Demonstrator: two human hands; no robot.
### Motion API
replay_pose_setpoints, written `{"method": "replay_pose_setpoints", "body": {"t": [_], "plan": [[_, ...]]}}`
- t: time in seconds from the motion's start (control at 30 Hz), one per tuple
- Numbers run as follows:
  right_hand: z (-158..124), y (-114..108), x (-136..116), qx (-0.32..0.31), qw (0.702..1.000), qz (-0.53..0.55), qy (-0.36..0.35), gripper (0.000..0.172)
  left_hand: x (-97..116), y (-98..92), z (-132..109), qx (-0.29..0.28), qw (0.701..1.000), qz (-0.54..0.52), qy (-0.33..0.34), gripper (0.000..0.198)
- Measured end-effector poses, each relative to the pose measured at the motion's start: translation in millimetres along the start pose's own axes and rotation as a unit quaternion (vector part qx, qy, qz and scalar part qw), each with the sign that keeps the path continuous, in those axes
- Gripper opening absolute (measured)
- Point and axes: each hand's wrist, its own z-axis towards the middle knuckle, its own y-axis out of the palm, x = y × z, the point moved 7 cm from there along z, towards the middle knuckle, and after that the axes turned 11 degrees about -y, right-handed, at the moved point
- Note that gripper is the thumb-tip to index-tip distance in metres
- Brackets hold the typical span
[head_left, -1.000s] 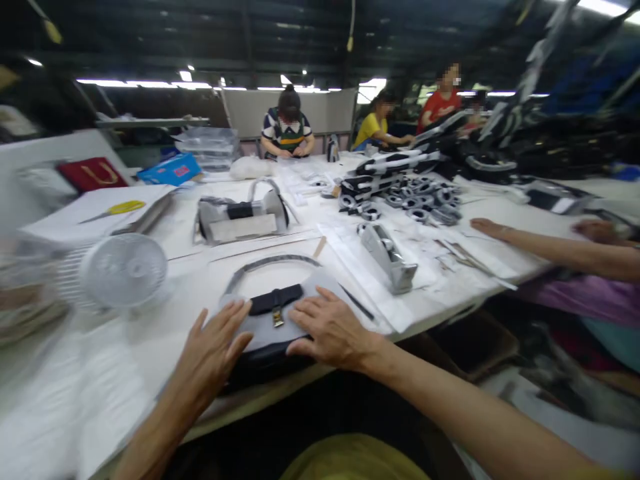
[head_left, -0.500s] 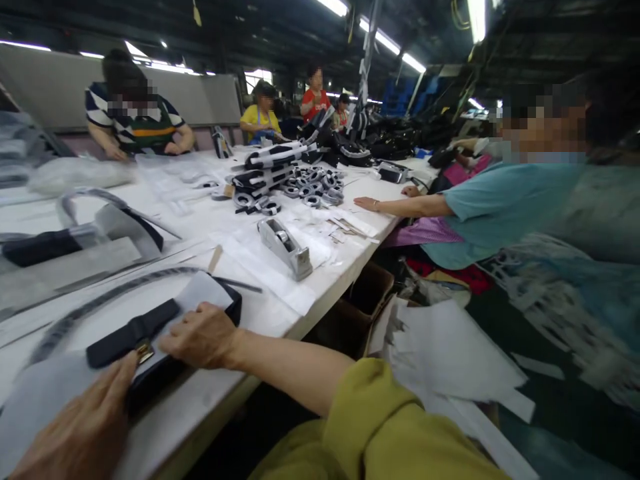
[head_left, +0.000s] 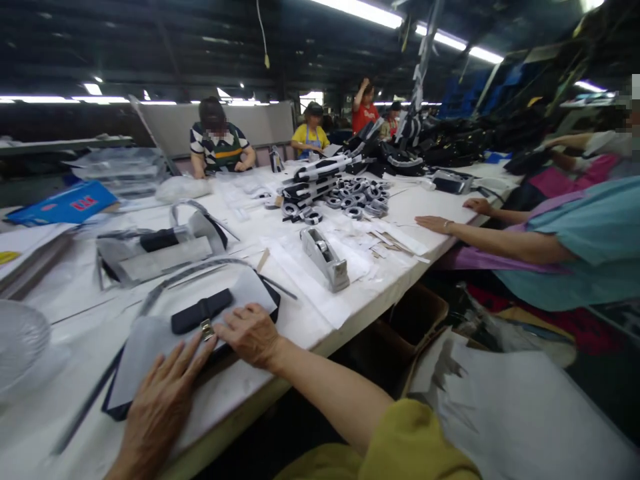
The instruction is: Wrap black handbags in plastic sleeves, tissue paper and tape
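A dark handbag (head_left: 255,287) lies on the worktable before me, its front covered with whitish wrapping sheet. A black strap piece (head_left: 200,312) with a gold-coloured clasp (head_left: 207,330) crosses its middle, and a wrapped handle (head_left: 165,283) arches behind. My left hand (head_left: 163,393) rests flat on the bag's near side, fingers stretched out, tips close to the clasp. On the other side of the clasp, my right hand (head_left: 253,335) lies on the bag with its fingers slightly bent and apart. Neither hand grips anything that I can see.
A tape dispenser (head_left: 324,259) stands right of the bag. Behind it are wrapped rings (head_left: 357,197) in a pile. A second wrapped bag (head_left: 165,250) sits at left. At right, a co-worker's hand (head_left: 433,224) rests on the table. A cardboard box (head_left: 417,313) stands below the edge.
The view has swung left, so everything appears farther right. My left hand now lies flatter across the bag's near side. My right hand stays beside the clasp, its fingers less curled.
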Motion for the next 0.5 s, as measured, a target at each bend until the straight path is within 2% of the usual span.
{"method": "replay_pose_setpoints", "body": {"t": [0.13, 0.3, 0.4, 0.5], "plan": [[-6.9, -7.4, -6.5, 0.007, 1.0, 0.008, 0.014, 0.028, -1.7, 3.1, -3.9, -0.002, 1.0, 0.011, 0.001, 0.07], [-38.5, -30.9, -19.4, 0.039, 0.998, 0.041, 0.001, 0.039, -1.6, 4.3, -5.5, -0.012, 1.0, 0.003, -0.007, 0.057], [-72.5, -58.4, -21.9, 0.081, 0.993, 0.082, 0.007, 0.038, -0.4, -1.5, -2.0, 0.006, 0.999, -0.016, -0.031, 0.061], [-126.1, -83.1, -16.4, 0.109, 0.984, 0.132, 0.04, 0.033, -3.0, -2.5, -3.2, 0.011, 0.997, -0.046, -0.057, 0.062]]}}
